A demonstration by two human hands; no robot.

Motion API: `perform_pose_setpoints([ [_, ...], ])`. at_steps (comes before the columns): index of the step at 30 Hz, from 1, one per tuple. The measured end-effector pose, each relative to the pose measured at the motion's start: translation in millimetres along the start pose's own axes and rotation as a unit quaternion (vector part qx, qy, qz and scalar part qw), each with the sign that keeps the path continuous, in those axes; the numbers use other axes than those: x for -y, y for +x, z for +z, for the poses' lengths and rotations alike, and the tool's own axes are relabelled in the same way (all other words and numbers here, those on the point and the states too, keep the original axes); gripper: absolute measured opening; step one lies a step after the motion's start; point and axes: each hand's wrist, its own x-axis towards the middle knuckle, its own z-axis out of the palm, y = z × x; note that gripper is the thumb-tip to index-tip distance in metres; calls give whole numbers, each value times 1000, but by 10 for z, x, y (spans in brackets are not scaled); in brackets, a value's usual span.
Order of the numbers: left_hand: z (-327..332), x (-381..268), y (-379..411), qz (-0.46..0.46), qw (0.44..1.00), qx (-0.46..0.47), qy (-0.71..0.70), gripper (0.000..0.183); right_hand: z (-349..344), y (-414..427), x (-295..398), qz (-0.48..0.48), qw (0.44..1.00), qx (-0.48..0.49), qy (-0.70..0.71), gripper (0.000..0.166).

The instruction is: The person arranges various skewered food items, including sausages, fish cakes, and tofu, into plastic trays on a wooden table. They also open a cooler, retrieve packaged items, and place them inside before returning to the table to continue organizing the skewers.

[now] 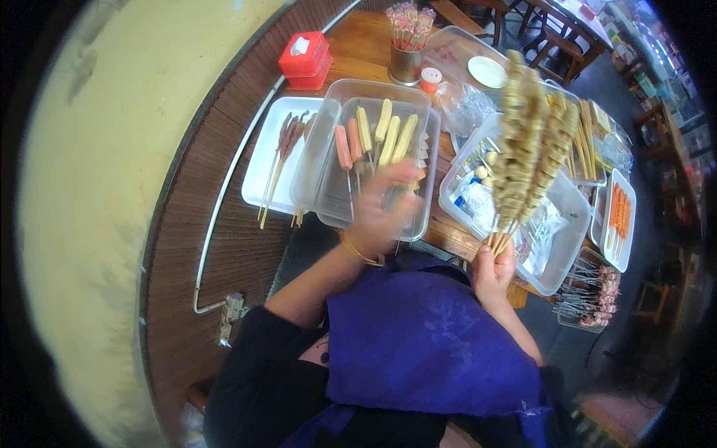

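My right hand (492,274) grips the bamboo ends of several skewers (521,151). Folded, tan-coloured food is threaded along them, and they point upward, slightly fanned. Behind and below them stands a translucent plastic bin (560,210), holding plastic bags and several pale balls. Blurred by motion, my left hand (386,207) is over the near part of a clear plastic tray (330,185), its fingers apart and nothing visible in it. In that tray lie pink sausages (343,148) and pale yellow sticks (406,137) on thin skewers, partly covered by my left hand.
A white tray (257,179) of dark meat skewers (288,137) is at left. Behind stand a red tissue box (305,61), a metal cup (406,64) of wrapped sticks and a white plate (487,71). Orange skewers (619,210) and raw meat skewers (606,297) are at right.
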Motion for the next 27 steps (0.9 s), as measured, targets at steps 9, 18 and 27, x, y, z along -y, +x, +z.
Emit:
perform_pose_setpoints([
  [9,-895,752,-915,-431,722,-452,-298,34,-406,-2,-52,30,990,-130,-45,5],
  [18,-665,840,-891,-508,659,-344,-435,20,-683,-109,2,277,946,-165,36,8],
  [27,-876,1630,-984,-560,708,-254,-347,26,-708,-221,48,233,950,-205,47,12],
])
